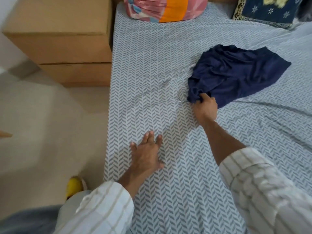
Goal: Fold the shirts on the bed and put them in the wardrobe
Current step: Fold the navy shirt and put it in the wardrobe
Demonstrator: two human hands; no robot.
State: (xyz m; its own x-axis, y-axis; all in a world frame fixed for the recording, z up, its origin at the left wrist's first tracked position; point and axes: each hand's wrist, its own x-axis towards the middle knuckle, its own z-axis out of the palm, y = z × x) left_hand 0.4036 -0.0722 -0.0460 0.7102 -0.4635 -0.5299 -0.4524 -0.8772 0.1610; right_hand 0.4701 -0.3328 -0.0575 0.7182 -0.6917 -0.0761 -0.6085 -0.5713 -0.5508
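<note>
A crumpled navy blue shirt [236, 73] lies on the bed [152, 65], right of the middle, on the grey-and-white patterned sheet. My right hand [205, 108] grips the bunched near-left corner of the shirt. My left hand [146, 153] rests flat on the sheet near the bed's left edge, fingers spread, holding nothing. The wardrobe is not in view.
Two stacked cardboard boxes [67, 48] stand on the floor against the bed's left side. A pink and orange bundle [165, 9] sits at the head of the bed, a dark blue patterned pillow [268, 10] at the far right. A yellow object [74, 185] lies on the floor.
</note>
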